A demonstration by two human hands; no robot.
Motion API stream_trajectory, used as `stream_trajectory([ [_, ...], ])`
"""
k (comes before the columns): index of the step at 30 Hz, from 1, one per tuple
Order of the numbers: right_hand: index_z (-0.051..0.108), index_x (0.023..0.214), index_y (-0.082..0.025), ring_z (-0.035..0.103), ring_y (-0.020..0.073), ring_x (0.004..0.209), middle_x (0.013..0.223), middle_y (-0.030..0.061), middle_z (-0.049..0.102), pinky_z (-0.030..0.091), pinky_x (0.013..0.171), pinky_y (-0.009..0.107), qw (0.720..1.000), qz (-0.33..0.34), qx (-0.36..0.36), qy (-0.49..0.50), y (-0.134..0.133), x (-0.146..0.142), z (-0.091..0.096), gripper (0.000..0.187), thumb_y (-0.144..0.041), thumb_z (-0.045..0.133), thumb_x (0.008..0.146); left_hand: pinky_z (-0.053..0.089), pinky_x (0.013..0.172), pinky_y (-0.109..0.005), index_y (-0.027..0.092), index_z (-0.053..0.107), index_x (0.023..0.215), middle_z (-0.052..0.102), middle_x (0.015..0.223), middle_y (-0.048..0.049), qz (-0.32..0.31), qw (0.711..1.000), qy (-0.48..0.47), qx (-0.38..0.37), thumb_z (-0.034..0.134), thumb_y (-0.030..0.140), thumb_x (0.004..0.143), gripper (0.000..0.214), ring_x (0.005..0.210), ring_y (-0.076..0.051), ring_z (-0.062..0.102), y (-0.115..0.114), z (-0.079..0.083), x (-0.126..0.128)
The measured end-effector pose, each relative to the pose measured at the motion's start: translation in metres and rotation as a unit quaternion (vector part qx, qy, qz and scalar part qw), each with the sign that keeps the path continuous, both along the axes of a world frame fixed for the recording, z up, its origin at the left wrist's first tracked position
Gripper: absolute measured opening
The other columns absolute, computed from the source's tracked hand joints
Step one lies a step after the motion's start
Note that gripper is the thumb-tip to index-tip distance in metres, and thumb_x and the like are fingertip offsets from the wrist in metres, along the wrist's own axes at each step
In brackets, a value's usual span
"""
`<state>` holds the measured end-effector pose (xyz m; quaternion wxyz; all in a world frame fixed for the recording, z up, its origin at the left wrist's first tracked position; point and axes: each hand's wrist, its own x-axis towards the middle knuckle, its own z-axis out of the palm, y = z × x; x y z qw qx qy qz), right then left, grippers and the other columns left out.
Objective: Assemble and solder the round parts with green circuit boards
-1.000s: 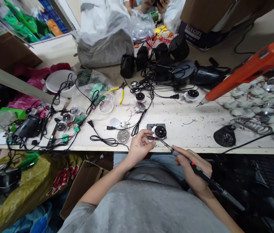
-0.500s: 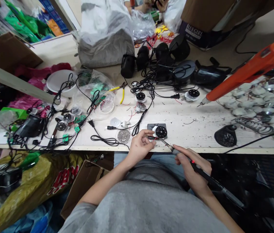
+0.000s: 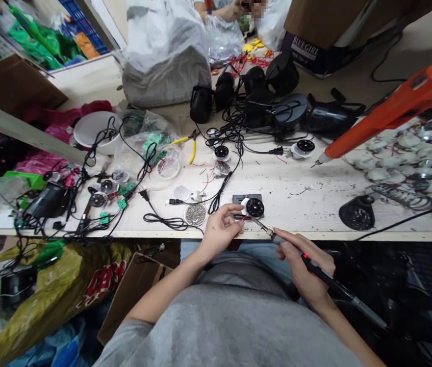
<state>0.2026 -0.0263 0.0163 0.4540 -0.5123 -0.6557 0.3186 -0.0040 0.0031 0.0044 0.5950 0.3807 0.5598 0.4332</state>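
The light, fragile speaker disc [image 3: 254, 208] is pinched at its rim by the fingers [image 3: 234, 210] of the left hand [image 3: 219, 229], and a soldering iron [image 3: 348, 298] is gripped by the right hand [image 3: 307, 267].

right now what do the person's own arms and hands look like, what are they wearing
The left hand and right hand are bare, with no gloves, and no ring or watch shows. The forearms are bare too, coming from a short-sleeved grey T-shirt worn over blue jeans.
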Motion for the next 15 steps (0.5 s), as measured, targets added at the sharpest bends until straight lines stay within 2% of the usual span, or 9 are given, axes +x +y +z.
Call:
stream_trajectory([
  [15,0.076,0.113,-0.028,0.067,0.0125,0.061,0.076,-0.0010,0.071,0.058,0.063,0.025,1.000,0.012,0.006,-0.013,0.0020,-0.0013,0.0000,0.023,-0.024,0.061,0.096,0.052,0.058,-0.024,0.016,0.066,0.113,0.071,0.078,-0.0020,-0.004,1.000,0.003,-0.005,0.071,0.025,0.068,0.045,0.057,-0.010,0.060,0.0020,0.0038,-0.0012],
])
